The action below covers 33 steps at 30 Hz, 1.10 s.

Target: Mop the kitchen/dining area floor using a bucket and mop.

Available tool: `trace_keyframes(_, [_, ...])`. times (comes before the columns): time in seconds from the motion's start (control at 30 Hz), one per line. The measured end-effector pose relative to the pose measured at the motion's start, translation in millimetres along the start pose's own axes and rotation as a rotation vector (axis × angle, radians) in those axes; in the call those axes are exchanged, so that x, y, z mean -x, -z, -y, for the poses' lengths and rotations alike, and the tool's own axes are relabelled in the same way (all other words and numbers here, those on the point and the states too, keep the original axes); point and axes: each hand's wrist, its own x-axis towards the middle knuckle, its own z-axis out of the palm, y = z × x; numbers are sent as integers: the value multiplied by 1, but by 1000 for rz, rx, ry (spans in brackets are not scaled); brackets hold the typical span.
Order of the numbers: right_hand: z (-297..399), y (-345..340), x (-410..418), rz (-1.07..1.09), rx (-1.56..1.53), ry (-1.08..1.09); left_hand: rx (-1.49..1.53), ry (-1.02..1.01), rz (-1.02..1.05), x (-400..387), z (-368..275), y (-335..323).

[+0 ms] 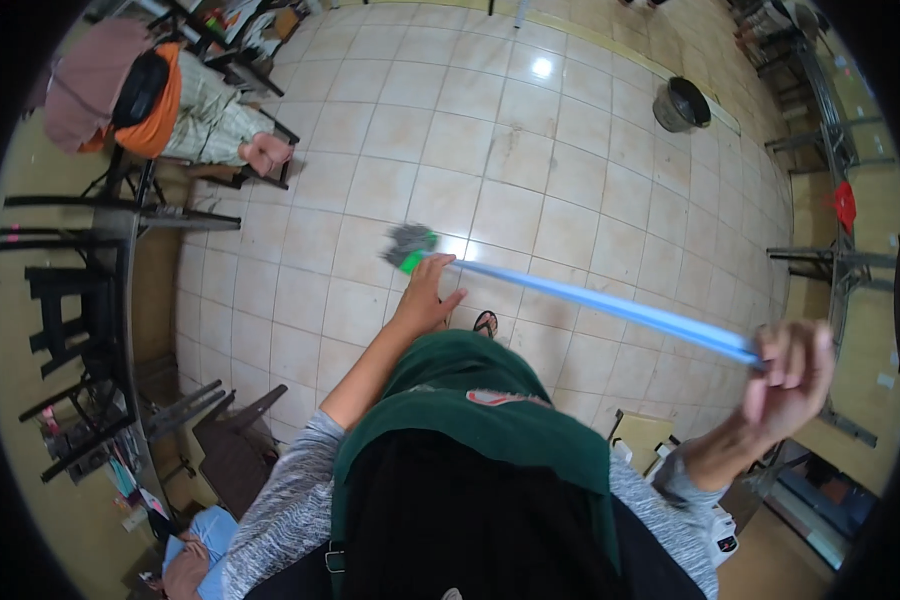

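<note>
A long blue pole [615, 306] runs slantwise across the view, from a grey mop head with a green fitting [412, 247] at the centre to my right hand [791, 375]. The fingers of my right hand are closed round the pole's end; that hand is blurred. My left hand [427, 294] is by the pole's other end, close to the green fitting, with thumb and fingers spread. Whether its fingertips touch the pole is hard to tell. The mop head is blurred above the tiled floor [450, 135]. I wear a green apron [465, 375].
A dark bucket [681, 105] stands on the floor at the upper right. A seated person [195, 112] is at the upper left, another [202, 551] at the lower left. Tables [844, 247] line the right side; a brown chair [232, 450] stands at the lower left.
</note>
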Motion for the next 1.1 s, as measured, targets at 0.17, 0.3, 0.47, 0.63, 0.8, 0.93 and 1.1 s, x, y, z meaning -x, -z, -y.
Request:
trace_keyframes(0.17, [-149, 83, 47, 50, 26, -6, -166, -153, 114, -49, -15, -68])
trace_keyframes(0.3, [-234, 113, 59, -39, -101, -133, -207, 145, 508, -66, 88, -173])
trace_keyframes(0.47, [-174, 169, 41, 4, 333, -5, 332, -447, 149, -92, 43, -328])
trace_keyframes(0.63, [-162, 130, 55, -95, 728, 250, 542, -364, 543, -117, -41, -384])
trace_keyframes(0.8, [-257, 15, 59, 254, 998, 316, 545, -521, 476, -124, 30, -317])
trace_keyframes(0.93, [-255, -52, 38, 257, 448, 336, 462, -439, 475, -121, 67, -198])
trace_keyframes(1.1, [-361, -79, 67, 266, 258, 34, 335, -312, 326, -92, 271, -40])
